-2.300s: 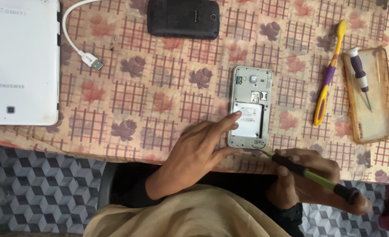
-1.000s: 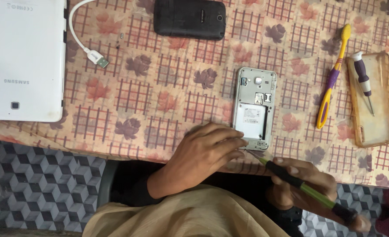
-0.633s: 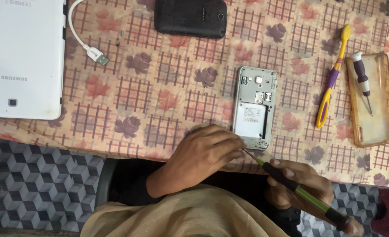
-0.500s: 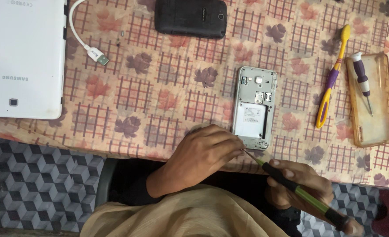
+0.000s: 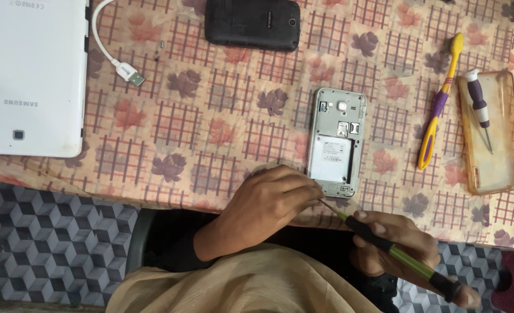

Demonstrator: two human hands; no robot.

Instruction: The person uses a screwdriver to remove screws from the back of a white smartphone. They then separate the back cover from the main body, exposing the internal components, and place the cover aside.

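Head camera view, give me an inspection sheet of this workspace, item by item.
Surface: table under a checked cloth with leaf prints.
Job's things: opened phone, back cover off, lying flat; green-handled screwdriver, tip at the phone's lower edge.
Clutter: black phone; white tablet lying back up; yellow-and-purple toothbrush; small purple screwdriver lying in a clear phone case.
Hands: left hand fingers at the phone's lower left corner; right hand gripping the green screwdriver.
Cables: white cable, plug lying free.
Surroundings: cube-patterned floor.
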